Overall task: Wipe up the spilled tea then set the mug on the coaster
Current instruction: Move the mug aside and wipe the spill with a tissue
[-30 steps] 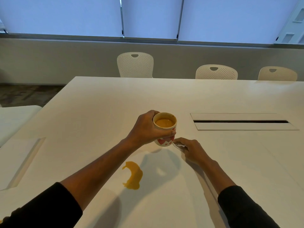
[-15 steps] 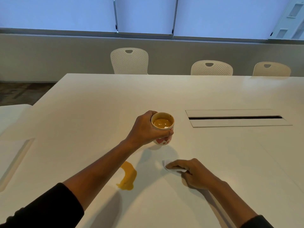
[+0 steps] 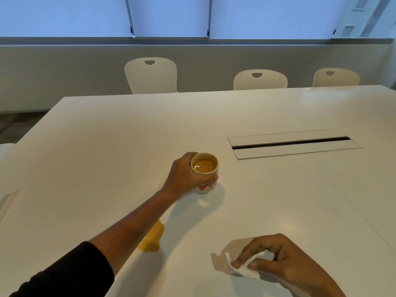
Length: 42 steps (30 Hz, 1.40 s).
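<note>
Mug [image 3: 204, 171] sits mid-table, well apart from the spill — details below, big to small.

Room: grey wall under a row of blinds [image 3: 171, 16], three panels visible, light coming through. Strip of dark floor at far left.

Table [image 3: 107, 136]: one large white top, fills most of the view, matte, with soft reflections. One recessed cable hatch [image 3: 293, 144] with a dark slot, right of the mug.

Chairs [image 3: 151, 75]: three, cream, perforated backs, lined along the far edge.

Arms: two, dark sleeves pushed up. The left forearm crosses over part of the spill.

Left hand [image 3: 184, 175]: fingers wrapped round the mug from the left side, holding it upright. Whether its base touches the table is unclear; its shadow lies just beneath.

Right hand [image 3: 278, 260]: near the bottom edge, thumb and fingers pinching a small white tissue [image 3: 246, 267], crumpled, with one corner sticking out left, low over the table.

Mug: one, cream, red-pink heart pattern near the base, full of tan tea.

Spill [image 3: 153, 240]: one orange-yellow puddle, near side of the table, between the two arms, partly hidden by the left forearm. Tissue is near it, not touching.
</note>
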Motion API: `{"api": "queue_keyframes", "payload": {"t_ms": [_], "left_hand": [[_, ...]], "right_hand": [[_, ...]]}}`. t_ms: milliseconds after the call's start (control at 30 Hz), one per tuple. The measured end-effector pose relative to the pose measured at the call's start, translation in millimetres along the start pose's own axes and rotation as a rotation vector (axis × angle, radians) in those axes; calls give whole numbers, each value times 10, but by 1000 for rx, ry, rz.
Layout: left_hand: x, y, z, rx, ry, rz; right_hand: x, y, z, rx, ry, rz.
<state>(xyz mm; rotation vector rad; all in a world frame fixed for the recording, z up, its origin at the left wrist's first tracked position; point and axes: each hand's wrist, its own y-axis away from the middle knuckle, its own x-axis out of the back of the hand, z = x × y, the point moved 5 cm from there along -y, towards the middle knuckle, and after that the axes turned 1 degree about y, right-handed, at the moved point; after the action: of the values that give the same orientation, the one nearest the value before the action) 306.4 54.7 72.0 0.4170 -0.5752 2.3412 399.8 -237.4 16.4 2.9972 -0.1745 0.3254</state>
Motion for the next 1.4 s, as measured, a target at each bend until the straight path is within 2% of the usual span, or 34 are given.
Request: {"api": "queue_keyframes", "payload": {"t_ms": [267, 600, 867, 1133, 1400], "left_hand": [[-202, -74, -37, 17, 29, -11], [-317, -111, -35, 35, 22, -23], [-349, -94, -90, 62, 0, -53], [-377, -102, -112, 63, -33, -86], [-329, -97, -79, 132, -135, -199]], "right_hand": [[75, 214, 155, 29, -34, 216], [254, 431, 134, -32, -2, 469], [297, 526, 95, -107, -70, 561], [277, 602, -5, -139, -32, 645], [117, 557, -86, -161, -28, 823]]}}
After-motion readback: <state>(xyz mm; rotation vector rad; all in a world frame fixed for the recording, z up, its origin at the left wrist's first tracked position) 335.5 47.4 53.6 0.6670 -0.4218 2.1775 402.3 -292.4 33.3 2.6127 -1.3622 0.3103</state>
